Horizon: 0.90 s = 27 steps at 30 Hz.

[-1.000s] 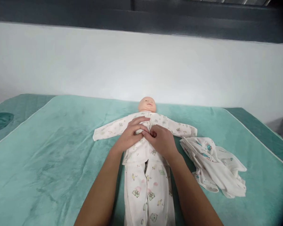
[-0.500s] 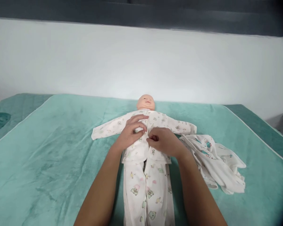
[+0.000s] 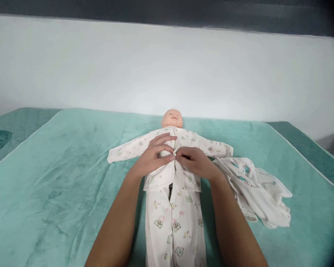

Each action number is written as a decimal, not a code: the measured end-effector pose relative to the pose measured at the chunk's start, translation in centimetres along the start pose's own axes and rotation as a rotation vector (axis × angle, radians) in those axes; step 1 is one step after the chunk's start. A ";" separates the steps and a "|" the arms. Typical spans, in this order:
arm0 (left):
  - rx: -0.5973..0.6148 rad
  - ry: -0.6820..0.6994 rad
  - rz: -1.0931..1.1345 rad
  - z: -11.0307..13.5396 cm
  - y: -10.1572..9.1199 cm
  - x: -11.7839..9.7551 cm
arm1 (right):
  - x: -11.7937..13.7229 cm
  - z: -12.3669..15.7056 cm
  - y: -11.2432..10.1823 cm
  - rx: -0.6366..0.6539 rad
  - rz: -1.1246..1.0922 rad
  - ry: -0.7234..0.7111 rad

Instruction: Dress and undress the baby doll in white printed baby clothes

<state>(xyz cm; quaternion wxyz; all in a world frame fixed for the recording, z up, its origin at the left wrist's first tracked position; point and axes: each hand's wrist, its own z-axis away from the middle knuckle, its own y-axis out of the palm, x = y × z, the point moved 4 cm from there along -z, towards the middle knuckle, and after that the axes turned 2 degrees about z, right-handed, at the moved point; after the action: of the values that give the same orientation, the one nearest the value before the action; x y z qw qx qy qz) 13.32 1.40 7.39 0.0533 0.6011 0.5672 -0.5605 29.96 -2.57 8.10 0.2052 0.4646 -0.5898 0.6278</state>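
A baby doll [image 3: 172, 118] lies on its back, head toward the wall, in a white printed baby jacket [image 3: 158, 181] with both sleeves spread. Below the jacket are white printed pants [image 3: 180, 230]. At the chest, my left hand [image 3: 157, 152] pinches the jacket's front edge between thumb and forefinger, its other fingers resting on the cloth. My right hand [image 3: 195, 160] is closed on the opposite front edge, fingertips almost meeting the left ones. The cloth is lifted a little between them. Any fastener there is hidden by my fingers.
A crumpled white printed baby garment [image 3: 256, 189] lies right of the doll, close to my right forearm. A green plush cover [image 3: 66, 178] with pale piping spreads beneath everything. Behind it stands a white wall [image 3: 167, 70].
My right hand has drawn in to my left, and both now pinch the jacket's front edges together. The right front edge is pulled up and folded at the chest.
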 end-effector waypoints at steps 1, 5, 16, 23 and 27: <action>-0.004 -0.014 -0.002 0.0 0.0 -0.1 | -0.1 -0.1 0.0 -0.008 -0.014 0.016; -0.077 -0.031 0.017 0.1 0.0 -0.4 | -0.6 -0.3 0.1 -0.036 -0.066 0.037; -0.100 0.009 0.076 0.0 0.3 0.3 | -1.2 -0.7 -0.2 -0.095 -0.106 -0.016; -0.095 0.009 0.101 0.0 0.1 0.3 | -1.3 -0.9 0.1 -0.197 -0.051 -0.018; -0.229 -0.035 0.334 0.1 -0.6 0.4 | -2.0 -0.8 0.1 -0.155 -0.277 0.020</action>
<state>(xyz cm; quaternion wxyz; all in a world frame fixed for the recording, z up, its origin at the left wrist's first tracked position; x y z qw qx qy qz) 12.69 1.75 7.43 0.2231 0.6670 0.5188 -0.4861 30.58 -1.29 6.44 0.3307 0.5180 -0.5650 0.5505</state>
